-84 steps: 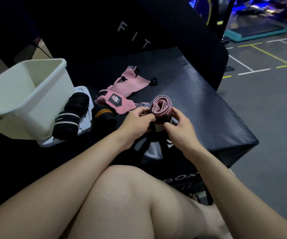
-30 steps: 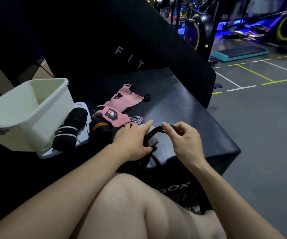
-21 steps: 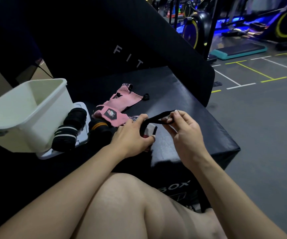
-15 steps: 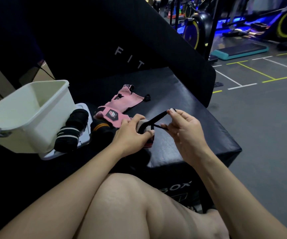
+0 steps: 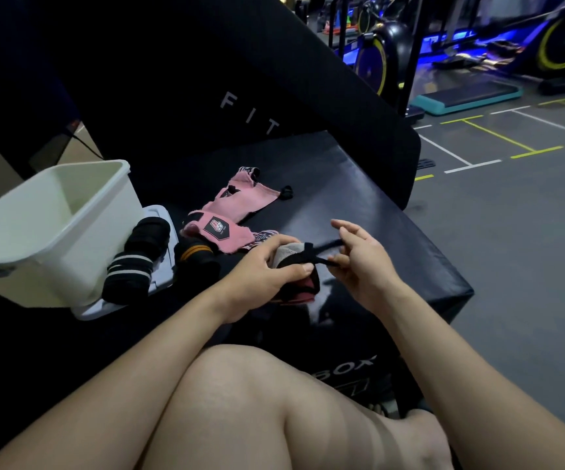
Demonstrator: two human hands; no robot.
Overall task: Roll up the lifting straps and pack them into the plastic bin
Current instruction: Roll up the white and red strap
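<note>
Left hand point(image 5: 260, 273): we grip one rolled pink strap point(image 5: 296, 278) above the black padded box point(image 5: 376, 232).
Right hand point(image 5: 359, 262): we pinch its thin black cord point(image 5: 323, 254).
Beside the white plastic bin point(image 5: 81, 239): two black rolled wraps point(image 5: 135, 259), two flat pink straps point(image 5: 230, 212).

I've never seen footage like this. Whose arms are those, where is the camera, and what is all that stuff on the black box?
No machine here: a person wears a camera on the head, looking down at their own arms and knee. The left hand grips a rolled pink strap; the right hand pinches its thin black cord. On the black padded box lie pink grip pads, two black rolled wraps on a white lid, another black roll, and a white plastic bin, seemingly empty.
</note>
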